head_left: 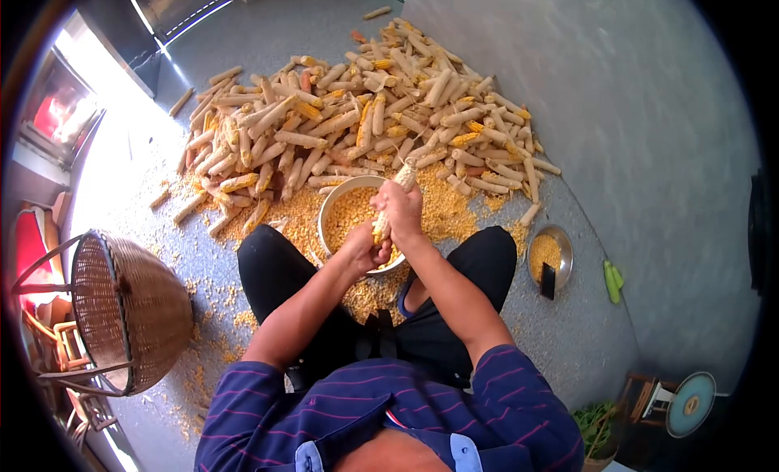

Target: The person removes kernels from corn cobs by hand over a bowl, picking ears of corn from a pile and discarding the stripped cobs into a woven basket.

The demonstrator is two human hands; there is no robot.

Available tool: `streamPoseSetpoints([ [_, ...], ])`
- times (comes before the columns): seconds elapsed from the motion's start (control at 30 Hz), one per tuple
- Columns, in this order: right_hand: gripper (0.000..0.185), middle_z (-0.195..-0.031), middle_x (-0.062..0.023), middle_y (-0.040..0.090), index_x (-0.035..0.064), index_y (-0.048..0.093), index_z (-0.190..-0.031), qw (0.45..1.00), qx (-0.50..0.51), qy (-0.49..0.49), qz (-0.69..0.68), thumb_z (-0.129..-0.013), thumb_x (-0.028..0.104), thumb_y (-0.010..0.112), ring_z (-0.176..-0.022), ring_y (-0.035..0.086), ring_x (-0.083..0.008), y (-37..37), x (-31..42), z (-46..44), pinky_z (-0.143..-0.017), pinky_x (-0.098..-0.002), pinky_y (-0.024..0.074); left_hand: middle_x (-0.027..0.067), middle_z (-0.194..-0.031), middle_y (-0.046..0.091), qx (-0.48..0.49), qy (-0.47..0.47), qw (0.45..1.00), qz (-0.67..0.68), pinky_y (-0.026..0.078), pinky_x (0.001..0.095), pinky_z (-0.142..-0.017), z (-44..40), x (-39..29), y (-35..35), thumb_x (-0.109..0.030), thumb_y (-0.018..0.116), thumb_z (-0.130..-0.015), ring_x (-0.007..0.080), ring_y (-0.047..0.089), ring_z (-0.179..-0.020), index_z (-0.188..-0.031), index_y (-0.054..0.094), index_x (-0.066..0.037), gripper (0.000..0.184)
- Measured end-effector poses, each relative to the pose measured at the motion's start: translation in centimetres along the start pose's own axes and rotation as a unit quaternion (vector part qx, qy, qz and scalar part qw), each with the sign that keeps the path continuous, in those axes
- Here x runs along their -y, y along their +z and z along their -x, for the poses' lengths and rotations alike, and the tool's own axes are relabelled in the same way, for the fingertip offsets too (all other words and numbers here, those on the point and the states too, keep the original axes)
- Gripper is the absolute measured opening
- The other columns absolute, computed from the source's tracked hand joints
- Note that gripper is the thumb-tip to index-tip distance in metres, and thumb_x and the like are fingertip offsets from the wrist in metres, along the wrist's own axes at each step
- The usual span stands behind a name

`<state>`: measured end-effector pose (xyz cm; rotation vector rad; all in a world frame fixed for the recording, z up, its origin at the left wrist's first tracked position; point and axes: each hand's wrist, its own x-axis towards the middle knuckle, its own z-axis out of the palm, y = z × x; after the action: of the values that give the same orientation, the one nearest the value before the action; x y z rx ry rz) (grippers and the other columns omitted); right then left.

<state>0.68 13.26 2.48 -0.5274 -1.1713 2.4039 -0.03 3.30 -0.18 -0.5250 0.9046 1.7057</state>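
Observation:
Both my hands hold one corn cob (405, 176) over a round pale basin (323, 220) that contains loose yellow kernels. My right hand (401, 211) is wrapped round the middle of the cob, whose upper end sticks out bare and pale. Lower down, my left hand (365, 246) grips the bottom end, where some yellow kernels show between the fingers. Just beyond the basin lies a large heap of cobs (324, 123), mostly stripped, a few with yellow kernels on them. Loose kernels (446, 212) are scattered around the basin.
A wicker basket (154, 310) lies tipped on its side at the left. To the right are a metal bowl (565, 249) of kernels with a dark object on its edge, green slippers (613, 281), a plant (595, 427) and a round dial scale (690, 405). A wall rises at the right.

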Motion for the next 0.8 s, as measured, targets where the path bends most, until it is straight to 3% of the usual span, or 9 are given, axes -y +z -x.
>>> streamPoseSetpoints([
  [0.1,0.013,-0.065,-0.0009,0.046,0.0084,0.044,-0.076,0.995,-0.037,0.038,-0.088,-0.083,0.005,0.055,-0.052,0.043,-0.0103,-0.8,-0.2,-0.6,-0.055,-0.0309,0.0457,0.0053,-0.06,0.053,-0.042,0.0,0.999,0.019,0.04,0.0244,-0.036,0.5,0.1,0.7,-0.035,0.034,-0.1,0.0161,0.051,-0.042,-0.09,0.051,-0.006,0.035],
  [0.17,0.015,-0.063,-0.0011,0.044,0.0085,0.044,-0.073,0.994,-0.065,0.042,-0.081,-0.083,0.006,0.055,-0.052,0.043,-0.011,-1.4,-0.3,-0.9,-0.055,-0.0313,0.0462,0.0073,-0.062,0.056,-0.047,0.171,0.975,-0.137,0.042,0.0265,-0.037,1.2,0.2,0.5,-0.04,0.039,-0.099,0.0174,0.056,-0.047,-0.091,0.054,-0.006,0.038],
  [0.23,0.017,-0.063,-0.0011,0.044,0.0088,0.044,-0.072,0.99,-0.109,0.045,-0.074,-0.084,0.006,0.055,-0.052,0.044,-0.0116,-1.6,-0.3,-1.1,-0.055,-0.0315,0.0463,0.0104,-0.064,0.059,-0.04,0.185,0.961,-0.202,0.046,0.0325,-0.043,1.8,0.1,0.7,-0.042,0.044,-0.097,0.0206,0.06,-0.052,-0.089,0.054,-0.002,0.041],
  [0.27,0.015,-0.063,-0.0013,0.044,0.0086,0.044,-0.073,0.985,-0.134,0.069,-0.081,-0.084,0.006,0.054,-0.052,0.044,-0.0121,-1.7,-0.3,-1.1,-0.055,-0.0312,0.0456,0.0104,-0.063,0.059,-0.112,0.37,0.814,-0.434,0.046,0.0347,-0.047,1.3,0.7,0.6,-0.04,0.044,-0.097,0.0216,0.06,-0.053,-0.086,0.054,-0.001,0.042],
  [0.3,0.015,-0.063,-0.0013,0.044,0.0086,0.044,-0.073,0.985,-0.133,0.068,-0.081,-0.084,0.006,0.054,-0.052,0.044,-0.0121,-1.6,-0.3,-1.1,-0.055,-0.0312,0.0456,0.0104,-0.062,0.059,-0.171,0.512,0.574,-0.616,0.047,0.0369,-0.05,0.9,1.1,0.6,-0.039,0.044,-0.097,0.0226,0.061,-0.054,-0.083,0.053,0.001,0.044],
  [0.37,0.016,-0.063,-0.0012,0.044,0.0089,0.044,-0.073,0.986,-0.108,0.072,-0.104,-0.084,0.006,0.054,-0.052,0.044,-0.0124,-1.6,-0.4,-0.7,-0.054,-0.0311,0.0448,0.0106,-0.062,0.06,-0.149,0.497,0.624,-0.585,0.046,0.0387,-0.054,0.1,1.0,0.1,-0.037,0.043,-0.097,0.0244,0.059,-0.054,-0.081,0.051,0.004,0.045],
  [0.47,0.018,-0.063,-0.0003,0.044,0.0102,0.043,-0.072,0.988,-0.075,0.077,-0.108,-0.084,0.007,0.055,-0.051,0.042,-0.0108,-1.5,-0.2,-0.4,-0.055,-0.0328,0.0444,0.0068,-0.053,0.051,-0.049,0.229,0.929,-0.285,0.035,0.0336,-0.037,1.5,0.2,0.6,-0.035,0.04,-0.099,0.0192,0.046,-0.038,-0.081,0.054,-0.003,0.04],
  [0.63,0.02,-0.064,0.0004,0.043,0.011,0.042,-0.071,0.984,0.011,0.109,-0.141,-0.085,0.008,0.057,-0.051,0.041,-0.009,-1.3,0.7,-0.6,-0.056,-0.0341,0.0447,-0.0005,-0.052,0.041,0.078,0.047,0.995,-0.046,0.027,0.0267,-0.031,1.8,0.2,0.7,-0.035,0.037,-0.102,0.0132,0.037,-0.034,-0.084,0.047,-0.012,0.031],
  [0.8,0.017,-0.065,-0.001,0.047,0.0103,0.046,-0.073,0.989,-0.077,0.102,-0.069,-0.087,0.011,0.056,-0.053,0.046,-0.0108,-2.1,-0.1,-0.8,-0.058,-0.0326,0.0461,0.0006,-0.052,0.045,-0.046,0.273,0.923,-0.266,0.033,0.0251,-0.036,3.2,0.0,2.1,-0.046,0.041,-0.099,0.0104,0.042,-0.037,-0.096,0.06,-0.006,0.045],
])
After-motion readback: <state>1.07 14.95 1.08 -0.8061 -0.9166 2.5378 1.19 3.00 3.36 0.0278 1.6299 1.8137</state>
